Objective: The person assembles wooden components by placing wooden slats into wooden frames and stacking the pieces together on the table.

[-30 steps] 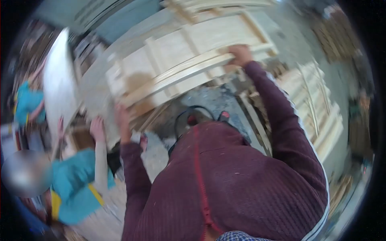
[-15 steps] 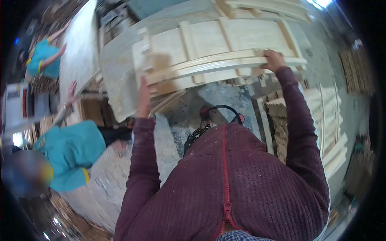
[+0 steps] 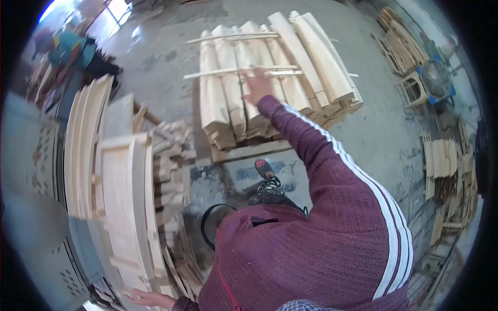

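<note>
My right hand [image 3: 255, 87] reaches forward over a stack of long pale wooden mouldings [image 3: 212, 101]. Its fingers are spread at a thin wooden strip [image 3: 207, 74] that lies crosswise on the stack; whether they touch the strip I cannot tell. A second thin strip [image 3: 231, 37] crosses the far part of the stack. Low at the left, my left hand [image 3: 150, 298] is stretched out flat beside the near end of a framed wooden panel [image 3: 120, 202], with nothing visible in it.
Curved wooden pieces [image 3: 83, 150] stand beyond the panel, and stacked wood ends [image 3: 174, 171] lie beside it. A person in a teal shirt [image 3: 72, 49] is at the far left. A fan [image 3: 434, 78] and wood piles [image 3: 441, 160] line the right side.
My body has turned right, away from the workbench. My right hand has let go of the slatted wooden frame and moved over the moulding stack; my left hand is now low beside the panel.
</note>
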Demonstrator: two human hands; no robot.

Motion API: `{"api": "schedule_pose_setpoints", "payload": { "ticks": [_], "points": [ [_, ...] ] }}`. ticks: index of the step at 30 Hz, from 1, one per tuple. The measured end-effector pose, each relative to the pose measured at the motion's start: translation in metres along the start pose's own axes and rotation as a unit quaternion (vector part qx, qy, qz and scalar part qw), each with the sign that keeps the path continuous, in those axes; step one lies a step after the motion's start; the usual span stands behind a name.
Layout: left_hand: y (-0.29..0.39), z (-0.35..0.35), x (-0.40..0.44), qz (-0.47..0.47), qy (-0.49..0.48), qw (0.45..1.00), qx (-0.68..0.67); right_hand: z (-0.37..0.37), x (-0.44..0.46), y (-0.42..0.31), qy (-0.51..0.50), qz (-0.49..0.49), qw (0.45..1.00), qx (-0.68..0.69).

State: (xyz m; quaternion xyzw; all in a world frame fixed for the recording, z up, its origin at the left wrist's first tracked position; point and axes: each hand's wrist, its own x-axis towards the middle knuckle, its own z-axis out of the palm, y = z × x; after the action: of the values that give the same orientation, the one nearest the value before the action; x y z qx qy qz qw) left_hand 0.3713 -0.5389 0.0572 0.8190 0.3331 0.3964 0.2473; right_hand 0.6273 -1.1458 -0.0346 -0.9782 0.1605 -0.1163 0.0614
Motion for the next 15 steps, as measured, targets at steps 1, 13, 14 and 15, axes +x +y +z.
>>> {"api": "schedule_pose_setpoints", "payload": {
  "ticks": [1, 13, 14, 15],
  "points": [
    [0.023, 0.025, -0.010, 0.026, -0.036, 0.999, -0.005, 0.008, 0.017, 0.064, 0.005, 0.051, 0.998, -0.024],
    [0.293, 0.198, -0.155, 0.233, -0.375, 0.896, -0.050, 0.005, 0.103, 0.409, -0.096, 0.346, 0.916, -0.177],
    [0.298, 0.204, -0.160, 0.213, -0.391, 0.894, -0.060, 0.005, 0.107, 0.414, -0.100, 0.340, 0.918, -0.176],
    [0.306, 0.208, -0.165, 0.193, -0.406, 0.890, -0.071, 0.006, 0.113, 0.420, -0.101, 0.341, 0.919, -0.172]
  ]
}}
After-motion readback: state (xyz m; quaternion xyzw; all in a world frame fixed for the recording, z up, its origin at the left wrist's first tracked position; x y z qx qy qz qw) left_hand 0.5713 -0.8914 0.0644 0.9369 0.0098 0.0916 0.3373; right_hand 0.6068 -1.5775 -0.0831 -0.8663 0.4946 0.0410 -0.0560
